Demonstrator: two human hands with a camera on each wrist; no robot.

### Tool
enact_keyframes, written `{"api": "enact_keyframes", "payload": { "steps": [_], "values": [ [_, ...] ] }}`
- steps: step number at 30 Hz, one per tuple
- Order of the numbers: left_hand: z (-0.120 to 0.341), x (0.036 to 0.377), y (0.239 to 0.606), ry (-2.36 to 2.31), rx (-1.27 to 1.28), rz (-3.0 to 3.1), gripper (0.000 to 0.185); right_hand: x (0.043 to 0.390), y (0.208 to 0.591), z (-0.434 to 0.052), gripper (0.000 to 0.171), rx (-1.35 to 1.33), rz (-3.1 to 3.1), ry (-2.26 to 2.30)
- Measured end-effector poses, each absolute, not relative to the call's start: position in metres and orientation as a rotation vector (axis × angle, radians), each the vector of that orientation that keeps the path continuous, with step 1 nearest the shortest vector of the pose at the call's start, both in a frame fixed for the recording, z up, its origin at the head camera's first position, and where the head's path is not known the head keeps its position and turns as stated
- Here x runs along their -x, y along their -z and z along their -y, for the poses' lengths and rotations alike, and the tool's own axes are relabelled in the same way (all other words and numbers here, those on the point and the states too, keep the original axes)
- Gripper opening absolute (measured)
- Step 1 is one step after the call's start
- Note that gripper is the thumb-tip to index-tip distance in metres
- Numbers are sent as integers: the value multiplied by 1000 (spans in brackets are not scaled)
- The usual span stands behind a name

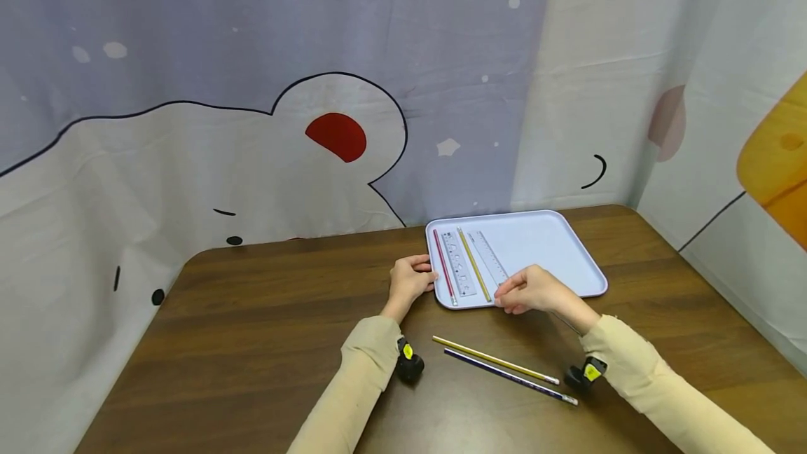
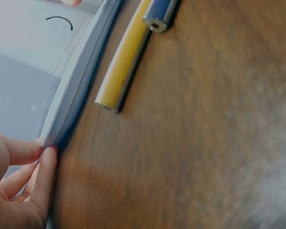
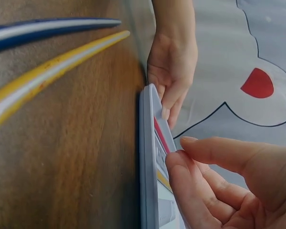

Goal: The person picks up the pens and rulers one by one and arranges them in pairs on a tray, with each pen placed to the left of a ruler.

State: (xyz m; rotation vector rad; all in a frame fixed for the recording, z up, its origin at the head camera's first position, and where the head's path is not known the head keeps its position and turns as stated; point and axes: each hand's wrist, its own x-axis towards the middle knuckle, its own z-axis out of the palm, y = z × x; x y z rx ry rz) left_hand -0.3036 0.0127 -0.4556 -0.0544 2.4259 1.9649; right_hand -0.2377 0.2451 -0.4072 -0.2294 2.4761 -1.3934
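Note:
A pale tray (image 1: 555, 251) lies near the table's back edge. My left hand (image 1: 408, 284) pinches its rim at the left side; the left wrist view shows thumb and fingers (image 2: 48, 167) on the edge. In the tray lie a red pencil (image 1: 444, 268), a ruler with cut-out shapes (image 1: 458, 265), a yellow pencil (image 1: 474, 265) and a clear plain ruler (image 1: 487, 255), side by side. My right hand (image 1: 536, 291) is over the tray's front rim by the plain ruler's near end. In the right wrist view its thumb and forefinger (image 3: 181, 174) almost meet, nothing visible between them.
In front of the tray, a yellow striped pencil (image 1: 494, 359) and a dark blue pencil (image 1: 511, 377) lie on the wooden table (image 1: 252, 342), between my forearms. A patterned curtain (image 1: 208, 174) hangs behind the table and along its right side.

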Motion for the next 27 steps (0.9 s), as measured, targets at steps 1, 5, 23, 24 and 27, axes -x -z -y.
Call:
{"api": "enact_keyframes", "payload": {
  "steps": [1,5,23,24,27],
  "values": [
    [-13,303,455,-1963,50,-2427,40,237,407,-245,23,232,-2475,1387],
    [-13,304,456,-1950,49,-2439,40,232,405,-244,23,252,-2470,1364],
    [-12,307,458,-1959,56,-2430,41,216,414,-246,25,340,-2388,1313],
    [-12,307,458,-1955,56,-2437,41,215,414,-246,25,345,-2381,1312],
    [-13,306,457,-1946,60,-2451,41,210,415,-245,25,357,-2359,1304]
  ]
}}
